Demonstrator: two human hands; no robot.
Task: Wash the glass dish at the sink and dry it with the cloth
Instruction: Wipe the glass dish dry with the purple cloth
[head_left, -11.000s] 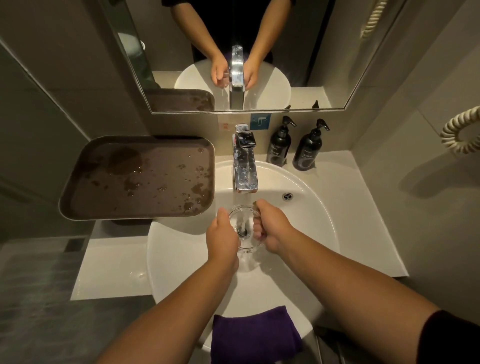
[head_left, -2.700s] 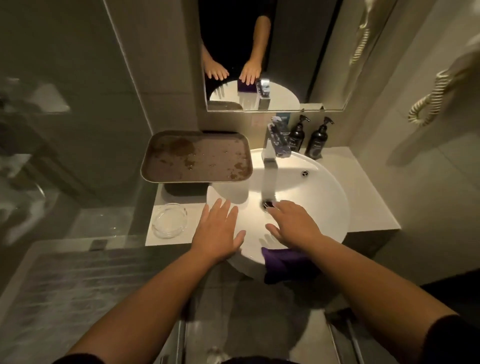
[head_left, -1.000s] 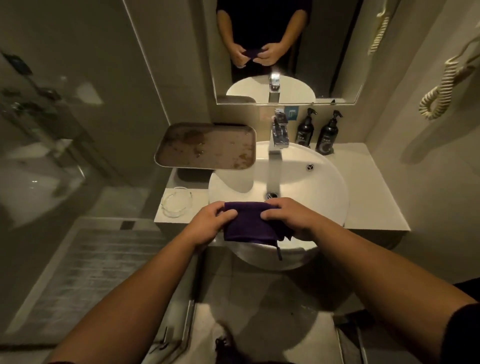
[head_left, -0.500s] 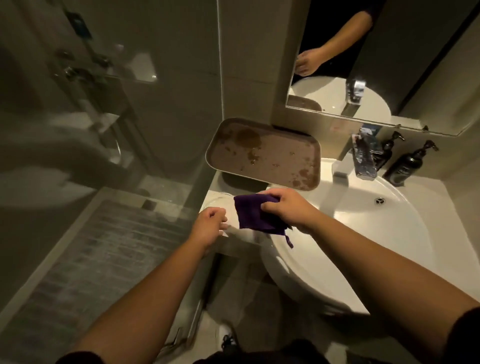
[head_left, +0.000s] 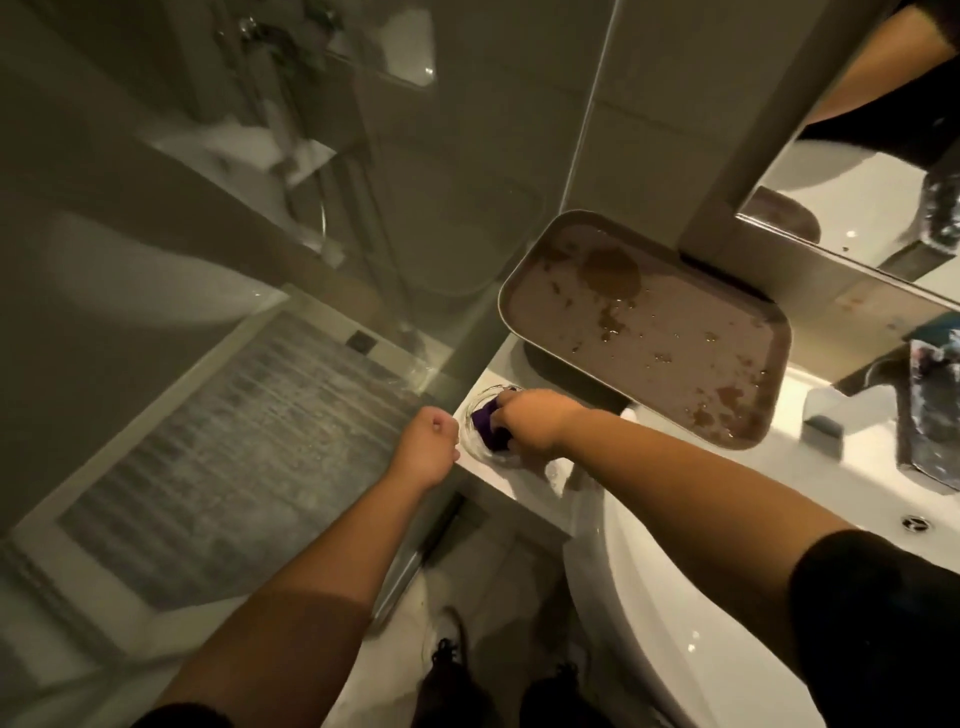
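Observation:
The clear glass dish (head_left: 477, 446) stands on the white counter (head_left: 524, 480), left of the basin. My right hand (head_left: 535, 423) is shut on the purple cloth (head_left: 487, 426) and presses it down into the dish. My left hand (head_left: 426, 451) is at the dish's near-left rim with its fingers curled; whether it grips the rim I cannot tell. Much of the dish is hidden under the cloth and my right hand.
A wet brown tray (head_left: 649, 322) overhangs the counter just behind the dish. The round white basin (head_left: 701, 613) lies to the right, with the chrome tap (head_left: 930, 415) at the far right. A glass shower partition (head_left: 363, 260) rises at the counter's left end.
My right hand has carried the purple cloth left and down into the dish on the counter. My left hand has closed in at the dish's rim. The view has swung left.

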